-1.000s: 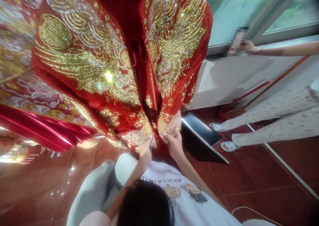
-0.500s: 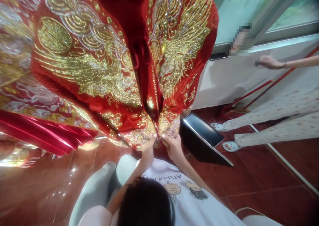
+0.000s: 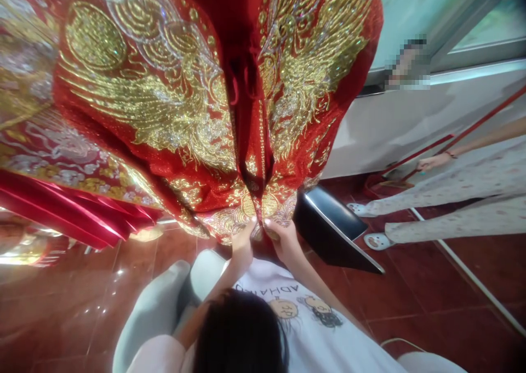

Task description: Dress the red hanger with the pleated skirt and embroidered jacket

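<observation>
A red jacket (image 3: 172,110) with gold and silver embroidery and sequins hangs in front of me, its front opening parted higher up. At the bottom of that opening, my left hand (image 3: 243,241) is closed on the left front edge by the hem, thumb on top. My right hand (image 3: 285,236) pinches the matching right edge close beside it. The two edges nearly meet between my thumbs. Whatever small fastening lies between my fingertips is too small to make out.
More embroidered cloth and a pink-red pleated fabric (image 3: 69,211) hang at left. A black panel-like object (image 3: 332,225) stands on the tiled floor to the right. Beyond it, another person's hand (image 3: 435,162) is near a red-handled dustpan (image 3: 378,184), below a window.
The jacket's upper part has shifted slightly right and looks larger. My hands keep their pinch at the hem. The other person's hand has dropped toward the red handles.
</observation>
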The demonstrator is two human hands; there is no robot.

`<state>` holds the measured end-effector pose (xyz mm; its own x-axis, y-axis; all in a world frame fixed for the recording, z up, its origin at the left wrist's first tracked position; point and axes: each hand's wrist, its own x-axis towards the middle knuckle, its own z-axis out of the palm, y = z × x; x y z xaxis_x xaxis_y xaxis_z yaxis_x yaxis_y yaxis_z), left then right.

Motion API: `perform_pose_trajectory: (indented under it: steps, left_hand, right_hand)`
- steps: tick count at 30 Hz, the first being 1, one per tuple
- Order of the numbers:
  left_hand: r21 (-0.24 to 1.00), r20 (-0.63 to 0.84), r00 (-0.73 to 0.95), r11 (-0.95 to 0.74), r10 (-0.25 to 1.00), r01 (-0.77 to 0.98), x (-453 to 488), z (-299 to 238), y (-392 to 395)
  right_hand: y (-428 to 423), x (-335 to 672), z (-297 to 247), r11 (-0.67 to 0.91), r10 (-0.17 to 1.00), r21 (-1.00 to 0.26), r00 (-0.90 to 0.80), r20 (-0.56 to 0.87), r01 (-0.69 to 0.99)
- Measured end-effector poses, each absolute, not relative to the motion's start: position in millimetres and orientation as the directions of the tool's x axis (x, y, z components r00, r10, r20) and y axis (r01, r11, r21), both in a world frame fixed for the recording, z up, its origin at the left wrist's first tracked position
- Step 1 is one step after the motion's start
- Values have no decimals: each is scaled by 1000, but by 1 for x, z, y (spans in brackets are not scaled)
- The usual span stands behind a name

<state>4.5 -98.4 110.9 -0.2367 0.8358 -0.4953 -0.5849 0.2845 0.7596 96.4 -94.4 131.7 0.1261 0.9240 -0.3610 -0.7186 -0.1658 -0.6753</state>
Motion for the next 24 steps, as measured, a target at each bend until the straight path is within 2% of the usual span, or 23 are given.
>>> perform_pose_trajectory:
  steps: [4,19,24]
  left_hand:
    - [745,-535,-251,310,807,-590,6,113,-97]
    - [737,-525,-256,283,812,-613,5,113,-97]
    - [742,-547,-238,333,803,-581,4,112,-98]
  right_hand:
    - [-96,98,132,-172,934,-698,109,-339,-695]
    - [-97,98,130,-187,933,-690,95,-348,-699]
    - [-96,99,130,-192,936,-692,82,-343,-696]
